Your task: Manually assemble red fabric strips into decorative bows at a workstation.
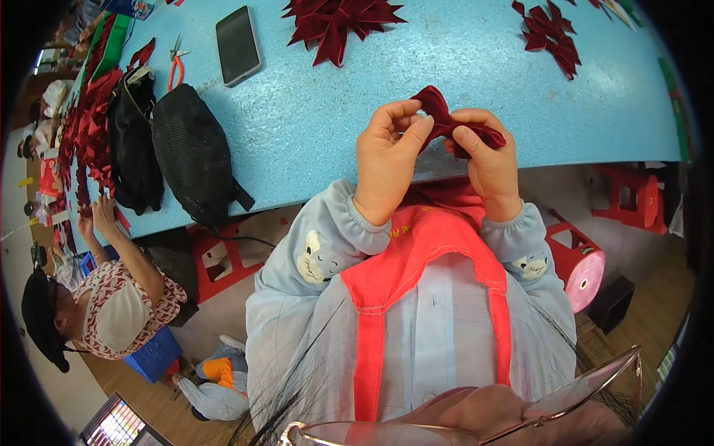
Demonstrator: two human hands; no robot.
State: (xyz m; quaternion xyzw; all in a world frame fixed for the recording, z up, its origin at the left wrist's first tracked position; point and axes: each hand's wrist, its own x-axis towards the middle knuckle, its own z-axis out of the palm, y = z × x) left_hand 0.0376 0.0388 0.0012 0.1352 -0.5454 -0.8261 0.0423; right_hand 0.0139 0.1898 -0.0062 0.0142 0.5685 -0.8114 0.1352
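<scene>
Head view: I see left hand [387, 160] and right hand [492, 160] pinching opposite sides of the burgundy velvet bow [439, 110], over the counter's [297, 126] near edge, likely keeping its loops spread.

a dark phone [239, 46] lay beyond the fingers [416, 135], off to their left; a black mesh bag [192, 152] rested well left of them, and a red stool [651, 202] stood well to their right.
</scene>
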